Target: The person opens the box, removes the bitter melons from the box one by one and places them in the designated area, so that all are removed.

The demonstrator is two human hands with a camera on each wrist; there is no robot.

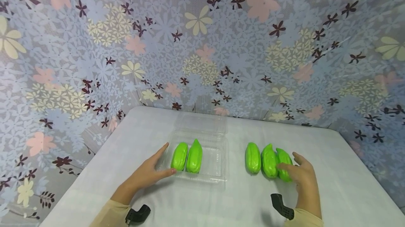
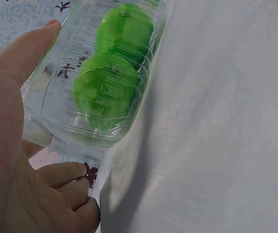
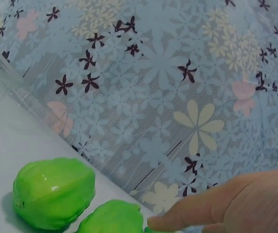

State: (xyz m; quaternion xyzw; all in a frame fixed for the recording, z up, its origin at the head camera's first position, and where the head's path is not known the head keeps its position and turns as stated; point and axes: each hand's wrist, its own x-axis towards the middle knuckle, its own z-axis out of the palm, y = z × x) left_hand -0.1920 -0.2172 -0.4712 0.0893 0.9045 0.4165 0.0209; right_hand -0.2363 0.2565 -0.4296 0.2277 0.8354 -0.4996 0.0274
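Two bright green, ridged fruits shaped like star fruit, a left one and a pointed one, lie side by side in a clear plastic box. My left hand spans the box's near left corner, thumb at the front rim and fingers along the left side. In the left wrist view its thumb lies right at the rim. My right hand is over the rightmost loose fruit, thumb across it and another finger at its right edge. Beside that fruit lie a middle one and a left one.
The box's clear lid lies folded back toward the wall. A white cloth covers the table, and floral wallpaper rises behind its far edge. Black camera mounts, a left one and a right one, project from the wrists.
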